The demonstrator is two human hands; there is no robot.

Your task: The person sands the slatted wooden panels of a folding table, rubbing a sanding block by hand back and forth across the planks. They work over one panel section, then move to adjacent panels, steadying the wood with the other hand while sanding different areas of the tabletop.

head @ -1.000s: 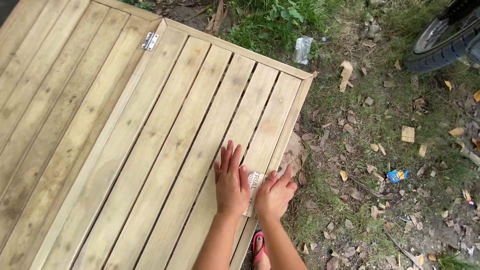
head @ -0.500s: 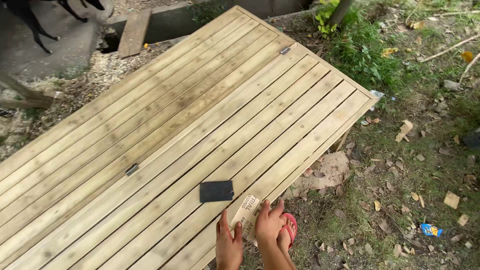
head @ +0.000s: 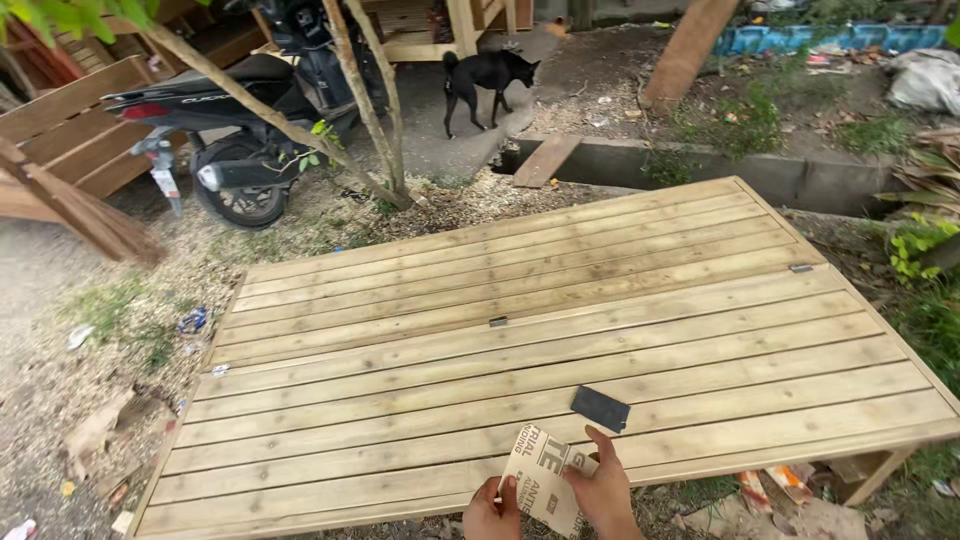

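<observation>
Outdoors, over a slatted wooden bench, both hands grasp what looks like sandpaper; a dark block lies just beyond.

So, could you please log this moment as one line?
left hand: holds sheet | right hand: holds sheet | sheet: tan, printed | dark pad: lies on wooden panel

- slatted panel: pale planed wood, matt, grain and knots visible
- hinges: dull grey metal
- sheet held in both hands: tan paper, matt, printed back
- dark rectangle: matt black, slightly rough
- scooter: glossy black plastic
</observation>
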